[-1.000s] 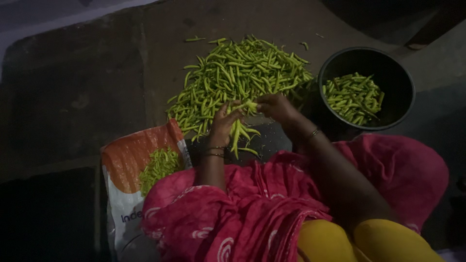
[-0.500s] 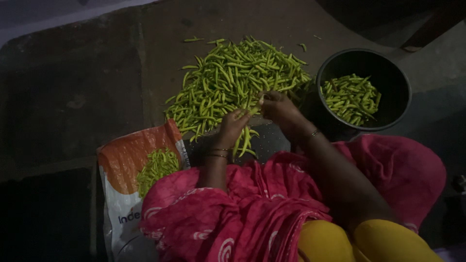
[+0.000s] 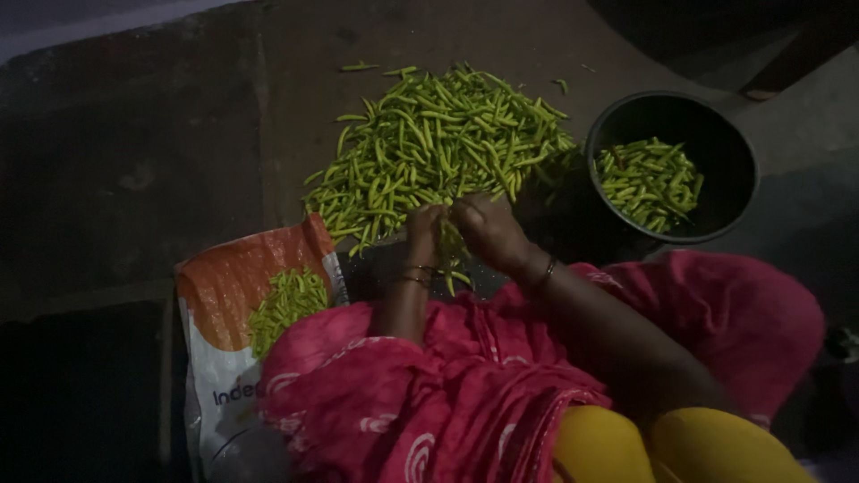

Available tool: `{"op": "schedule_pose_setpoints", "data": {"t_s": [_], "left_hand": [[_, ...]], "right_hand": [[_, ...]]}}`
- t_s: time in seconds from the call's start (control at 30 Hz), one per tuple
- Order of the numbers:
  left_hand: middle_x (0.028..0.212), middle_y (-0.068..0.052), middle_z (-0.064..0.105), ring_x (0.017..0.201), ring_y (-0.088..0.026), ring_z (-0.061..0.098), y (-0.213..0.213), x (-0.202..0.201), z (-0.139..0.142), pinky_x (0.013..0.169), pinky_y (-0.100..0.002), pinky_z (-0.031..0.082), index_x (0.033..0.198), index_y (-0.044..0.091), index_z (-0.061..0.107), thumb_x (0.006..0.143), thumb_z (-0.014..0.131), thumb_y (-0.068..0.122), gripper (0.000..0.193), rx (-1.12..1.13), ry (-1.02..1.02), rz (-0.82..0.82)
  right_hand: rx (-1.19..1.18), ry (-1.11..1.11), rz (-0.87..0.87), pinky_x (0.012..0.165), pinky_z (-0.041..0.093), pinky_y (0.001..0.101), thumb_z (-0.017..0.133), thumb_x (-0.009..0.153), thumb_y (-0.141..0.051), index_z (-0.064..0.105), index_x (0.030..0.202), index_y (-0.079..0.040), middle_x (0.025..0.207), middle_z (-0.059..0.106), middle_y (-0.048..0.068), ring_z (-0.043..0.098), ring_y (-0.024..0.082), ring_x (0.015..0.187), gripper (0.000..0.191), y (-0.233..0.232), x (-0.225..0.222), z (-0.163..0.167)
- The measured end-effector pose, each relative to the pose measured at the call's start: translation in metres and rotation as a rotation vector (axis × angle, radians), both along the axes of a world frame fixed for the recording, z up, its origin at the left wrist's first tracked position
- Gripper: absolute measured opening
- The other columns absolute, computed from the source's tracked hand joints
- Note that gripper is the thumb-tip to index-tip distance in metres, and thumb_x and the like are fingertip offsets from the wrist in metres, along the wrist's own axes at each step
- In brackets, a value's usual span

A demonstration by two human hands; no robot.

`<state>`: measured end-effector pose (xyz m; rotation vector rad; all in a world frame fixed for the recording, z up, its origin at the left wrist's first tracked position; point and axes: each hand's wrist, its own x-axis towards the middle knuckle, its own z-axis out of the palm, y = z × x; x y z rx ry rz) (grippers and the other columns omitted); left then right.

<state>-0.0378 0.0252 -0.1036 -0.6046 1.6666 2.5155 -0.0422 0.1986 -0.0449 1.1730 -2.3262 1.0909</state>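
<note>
My left hand (image 3: 423, 225) and my right hand (image 3: 483, 228) meet just below the big heap of green chillies (image 3: 436, 148), fingers curled in around a small bunch of chillies (image 3: 452, 250) whose slim tips hang down between my wrists. Both hands are mostly closed on that bunch, though the dim light hides exactly how each finger sits. The chillies are long, thin and slightly curved, smooth-skinned, a yellowish green, with little stalks at one end; the heap spreads loosely from my hands toward twelve o'clock across the dark, rough stone floor (image 3: 134, 170), with a few strays lying apart at its far edge. At about two o'clock from my hands stands a round black bucket (image 3: 743, 179), its wall matte and plain, holding a shallow layer of the same chillies (image 3: 649, 179). At about eight o'clock lies a woven plastic sack (image 3: 219, 286), orange on top and white below, flat and creased, carrying a small pile of green pieces (image 3: 286, 304). Thin metal bangles (image 3: 413, 275) ring my left wrist, and one circles my right. Soft, crumpled pink cloth (image 3: 429, 394) with white printed motifs covers my lap, and yellow fabric (image 3: 680, 447) shows at five o'clock.
</note>
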Motion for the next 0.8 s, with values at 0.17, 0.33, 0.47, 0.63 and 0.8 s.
{"op": "schedule_pose_setpoints", "data": {"t_s": [0.17, 0.33, 0.47, 0.63, 0.8], "left_hand": [[0.080, -0.004, 0.065, 0.069, -0.014, 0.055, -0.009, 0.003, -0.002, 0.065, -0.034, 0.046, 0.088, -0.001, 0.068, 0.092, 0.069, 0.017, 0.018, -0.181, 0.003, 0.045], [0.080, -0.001, 0.061, 0.070, -0.013, 0.053, -0.008, 0.002, 0.003, 0.064, -0.033, 0.045, 0.092, 0.001, 0.068, 0.096, 0.067, 0.022, 0.021, -0.260, 0.063, 0.086], [0.081, -0.003, 0.056, 0.072, -0.013, 0.047, -0.005, 0.001, 0.001, 0.064, -0.033, 0.042, 0.095, -0.003, 0.067, 0.105, 0.065, 0.022, 0.028, -0.243, 0.102, 0.030], [0.086, -0.003, 0.070, 0.069, -0.015, 0.063, -0.002, 0.005, 0.009, 0.060, -0.031, 0.053, 0.107, 0.007, 0.071, 0.098, 0.062, 0.022, 0.019, 0.021, -0.019, -0.036], [0.091, -0.009, 0.073, 0.071, -0.022, 0.070, -0.008, 0.004, 0.011, 0.059, -0.039, 0.059, 0.107, 0.003, 0.068, 0.098, 0.064, 0.024, 0.023, 0.218, -0.120, -0.151]], "right_hand": [[-0.786, -0.732, -0.380, 0.077, 0.040, 0.0508, 0.058, 0.123, -0.024, 0.053, 0.110, 0.002, 0.094, 0.047, 0.018, 0.045, 0.036, 0.079, 0.030, 0.076, -0.041, 0.044], [0.426, 0.027, -0.747, 0.079, 0.050, 0.0460, 0.077, 0.074, -0.016, 0.058, 0.138, -0.002, 0.118, 0.061, 0.023, 0.059, 0.035, 0.098, 0.068, 0.105, -0.045, 0.066], [-0.042, -0.771, 0.231, 0.095, 0.054, 0.0384, 0.069, 0.078, 0.005, 0.068, 0.125, -0.006, 0.135, 0.058, 0.010, 0.059, 0.028, 0.121, 0.048, 0.040, -0.024, 0.025], [0.034, -0.397, 0.295, 0.094, 0.058, 0.0368, 0.073, 0.091, -0.003, 0.078, 0.110, -0.010, 0.119, 0.070, 0.008, 0.068, 0.024, 0.112, 0.020, 0.013, -0.021, 0.001], [0.059, -0.342, 0.399, 0.095, 0.053, 0.0408, 0.075, 0.088, -0.008, 0.076, 0.112, -0.006, 0.120, 0.068, 0.013, 0.064, 0.031, 0.112, 0.024, 0.011, -0.017, 0.016]]}}
